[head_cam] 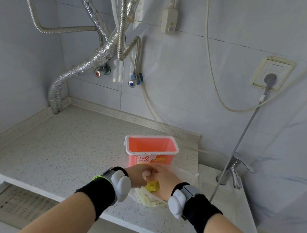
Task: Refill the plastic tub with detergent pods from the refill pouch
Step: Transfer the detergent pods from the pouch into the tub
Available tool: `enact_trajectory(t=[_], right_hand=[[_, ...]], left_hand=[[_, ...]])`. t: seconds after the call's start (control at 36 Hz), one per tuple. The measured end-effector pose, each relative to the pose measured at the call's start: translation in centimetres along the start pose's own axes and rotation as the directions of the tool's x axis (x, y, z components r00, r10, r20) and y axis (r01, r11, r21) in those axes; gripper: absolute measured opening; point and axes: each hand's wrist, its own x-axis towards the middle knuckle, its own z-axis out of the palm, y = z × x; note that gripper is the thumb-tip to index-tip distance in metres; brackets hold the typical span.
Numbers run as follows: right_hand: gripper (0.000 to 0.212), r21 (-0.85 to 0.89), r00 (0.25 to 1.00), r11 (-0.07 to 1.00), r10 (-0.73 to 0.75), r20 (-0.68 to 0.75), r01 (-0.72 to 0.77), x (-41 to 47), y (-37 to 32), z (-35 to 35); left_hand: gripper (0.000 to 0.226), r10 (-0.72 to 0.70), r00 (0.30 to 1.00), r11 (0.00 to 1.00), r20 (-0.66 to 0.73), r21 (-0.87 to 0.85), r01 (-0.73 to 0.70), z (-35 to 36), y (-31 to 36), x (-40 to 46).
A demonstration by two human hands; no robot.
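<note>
An open pink plastic tub (151,147) with a white rim stands on the speckled countertop (66,143), its inside looking empty. Just in front of it lies a translucent refill pouch (149,197) with yellow pods showing through. My left hand (137,175) and my right hand (165,181) meet over the pouch's top, both pinching it, fingers closed on the plastic. The pouch's upper edge is hidden behind my hands.
A white sink basin (222,195) with a chrome tap (236,171) lies right of the counter. Foil-wrapped pipes and hoses (98,53) hang at the back wall, with two valves. A wall socket (270,75) with cables is at the right. The counter's front edge is near my wrists.
</note>
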Motion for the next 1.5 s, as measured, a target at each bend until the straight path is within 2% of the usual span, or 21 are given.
enact_trajectory(t=[0.11,0.14,0.19,0.33,0.42,0.5,0.56,0.64,0.69,0.75,0.78,0.89,0.97,1.17,1.25,1.31,1.45,1.5], right_hand=[[0.024,0.017,0.993,1.000,0.005,-0.117,-0.003,0.4,1.6,0.3],[0.028,0.008,0.992,1.000,-0.013,-0.123,0.014,0.1,1.7,0.2],[0.034,0.018,0.991,0.998,-0.059,-0.116,0.062,-0.3,1.5,0.3],[0.034,-0.065,0.991,0.991,-0.120,-0.063,0.116,-0.9,0.0,0.5],[0.038,0.013,0.989,0.993,-0.116,-0.090,0.117,-0.9,0.1,1.0],[0.026,0.121,0.987,0.989,-0.068,-0.144,0.086,-1.3,-0.3,0.4],[0.027,0.068,0.970,0.989,-0.116,-0.213,0.133,-1.2,-0.3,0.4],[0.025,0.258,0.971,0.962,-0.028,-0.236,0.091,-1.7,-0.3,0.3],[0.013,0.435,0.969,0.898,0.053,-0.241,0.059,-1.8,0.1,0.0],[0.037,0.565,0.975,0.825,0.097,-0.197,0.032,-2.2,0.6,-0.4],[0.039,0.610,0.979,0.792,0.123,-0.163,0.002,-2.4,1.1,-0.6],[0.021,0.769,0.978,0.638,0.178,-0.112,-0.028,-2.6,2.9,-1.5],[0.018,0.898,0.985,0.439,0.165,-0.055,-0.023,-3.0,3.9,-2.5],[0.012,0.995,0.978,0.017,0.183,-0.102,0.101,-2.6,4.3,-5.7],[0.018,0.977,0.962,-0.080,0.206,-0.177,0.197,-1.7,4.0,-7.4],[0.021,0.973,0.942,-0.012,0.253,-0.219,0.230,-0.8,3.9,-8.5],[0.027,0.918,0.883,0.378,0.382,-0.272,0.120,1.9,4.3,-9.5],[0.023,0.868,0.877,0.493,0.389,-0.282,0.060,2.7,4.4,-9.5]], left_hand=[[0.063,0.007,1.000,1.000,0.006,-0.004,-0.007,-0.1,-0.1,0.0],[0.062,0.006,1.000,1.000,0.007,0.001,-0.006,-0.1,-0.1,0.0],[0.061,-0.002,1.000,1.000,0.006,0.004,0.002,0.0,-0.1,0.0],[0.061,-0.005,1.000,1.000,0.007,0.004,0.005,0.1,0.2,0.1],[0.058,0.006,1.000,1.000,0.014,0.001,-0.006,0.0,0.3,0.2],[0.059,0.001,1.000,1.000,0.008,-0.002,-0.001,-0.1,0.1,0.2],[0.059,0.004,1.000,1.000,0.009,-0.006,-0.004,-0.1,0.0,0.3],[0.060,0.012,1.000,1.000,0.011,-0.012,-0.012,-0.2,-0.1,0.4],[0.061,0.015,1.000,1.000,0.010,-0.009,-0.015,-0.3,-0.2,0.4],[0.060,0.017,1.000,1.000,0.007,-0.002,-0.017,-0.4,-0.1,0.3],[0.060,0.020,1.000,1.000,0.008,0.004,-0.020,-0.4,-0.1,0.2],[0.060,0.023,1.000,1.000,0.011,0.004,-0.023,-0.3,-0.3,0.6],[0.060,0.011,1.000,1.000,0.017,-0.009,-0.010,-0.3,-0.6,0.8],[0.059,0.008,1.000,0.999,0.019,-0.038,-0.007,-0.3,-0.9,0.8],[0.059,-0.003,1.000,0.999,0.022,-0.051,0.004,-0.4,-1.0,0.8],[0.059,-0.006,1.000,0.999,0.031,-0.048,0.007,-0.3,-1.0,0.7],[0.059,-0.011,1.000,0.999,0.029,-0.050,0.013,-0.4,-1.2,0.5],[0.059,-0.017,0.999,0.998,0.028,-0.057,0.018,-0.4,-1.2,0.4]])
